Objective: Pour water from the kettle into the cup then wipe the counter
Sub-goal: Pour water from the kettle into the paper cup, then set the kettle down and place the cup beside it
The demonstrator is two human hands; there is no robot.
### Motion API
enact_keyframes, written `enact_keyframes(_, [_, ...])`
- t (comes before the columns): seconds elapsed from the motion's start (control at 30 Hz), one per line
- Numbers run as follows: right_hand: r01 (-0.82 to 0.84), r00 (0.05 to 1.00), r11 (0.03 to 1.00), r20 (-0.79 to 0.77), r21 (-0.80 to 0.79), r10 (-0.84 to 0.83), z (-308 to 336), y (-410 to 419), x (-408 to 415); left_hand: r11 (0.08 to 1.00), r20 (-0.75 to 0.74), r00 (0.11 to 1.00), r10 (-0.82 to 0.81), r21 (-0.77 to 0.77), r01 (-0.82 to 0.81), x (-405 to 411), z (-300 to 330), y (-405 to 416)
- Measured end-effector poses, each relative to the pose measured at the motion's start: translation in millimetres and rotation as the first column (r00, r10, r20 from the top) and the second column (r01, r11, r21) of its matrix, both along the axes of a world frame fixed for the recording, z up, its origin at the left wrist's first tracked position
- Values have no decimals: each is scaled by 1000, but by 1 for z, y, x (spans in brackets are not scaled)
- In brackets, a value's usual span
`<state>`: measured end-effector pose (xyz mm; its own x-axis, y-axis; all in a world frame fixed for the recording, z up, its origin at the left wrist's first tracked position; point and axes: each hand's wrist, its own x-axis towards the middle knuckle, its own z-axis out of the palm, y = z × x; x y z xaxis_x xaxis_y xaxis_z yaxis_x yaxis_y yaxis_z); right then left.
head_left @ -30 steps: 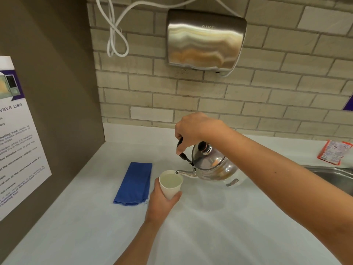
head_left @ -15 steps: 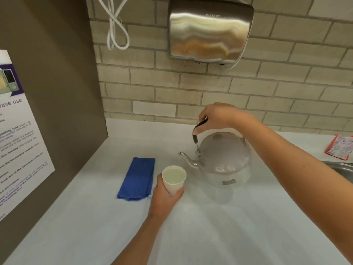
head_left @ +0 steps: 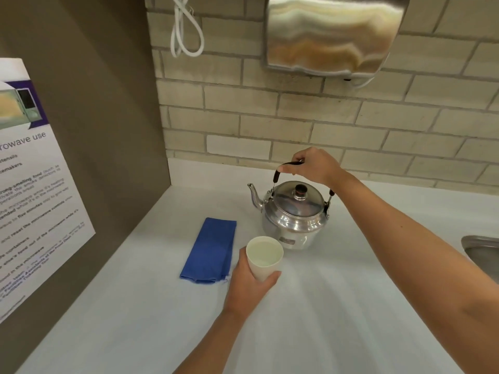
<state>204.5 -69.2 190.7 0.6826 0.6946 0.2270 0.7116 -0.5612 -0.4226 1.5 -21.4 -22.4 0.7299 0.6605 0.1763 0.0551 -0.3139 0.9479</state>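
A shiny steel kettle (head_left: pixel 294 214) stands upright on the white counter (head_left: pixel 337 306), spout pointing left. My right hand (head_left: pixel 316 166) grips its black handle from above. Just in front of the kettle, my left hand (head_left: pixel 248 284) holds a white paper cup (head_left: pixel 265 259) with water in it, tilted slightly. A folded blue cloth (head_left: pixel 212 249) lies flat on the counter to the left of the cup.
A brown side panel with a microwave notice (head_left: pixel 32 190) bounds the left. A brick wall with a steel hand dryer (head_left: pixel 332 36) and a looped white cable (head_left: pixel 186 31) is behind. A sink edge (head_left: pixel 480 249) shows at the right.
The kettle went from tilted over the cup to upright and now rests on the counter behind the cup. My left hand has kept hold of the cup.
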Motion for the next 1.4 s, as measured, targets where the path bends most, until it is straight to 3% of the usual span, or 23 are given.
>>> enact_keyframes(0.57, [23, 995, 998, -98, -53, -28, -42, 30, 18, 1000, -25, 1000, -8, -10, 8, 0, 1, -1])
enact_keyframes(0.87, [31, 1000, 998, -3, -57, -31, -48, 34, 20, 1000, -44, 999, 9, 4, -9, 0, 2, -1])
enact_keyframes(1.0, [45, 999, 992, 15, -122, -44, -46, 35, 20, 1000, -50, 999, 7, 6, -7, 0, 2, -1])
enact_keyframes(1.13, [9, 998, 985, -60, -171, -20, -36, 21, 18, 1000, -42, 999, -10, -8, 9, -1, 4, -1])
enact_keyframes(1.27, [102, 993, 992, 68, -71, -97, -29, -14, -5, 999, -25, 999, -33, 5, 33, -4, 9, -2])
enact_keyframes(1.4, [219, 972, 975, 88, -21, -217, -42, -58, -48, 996, -27, 996, -80, -43, 78, -20, 7, -2])
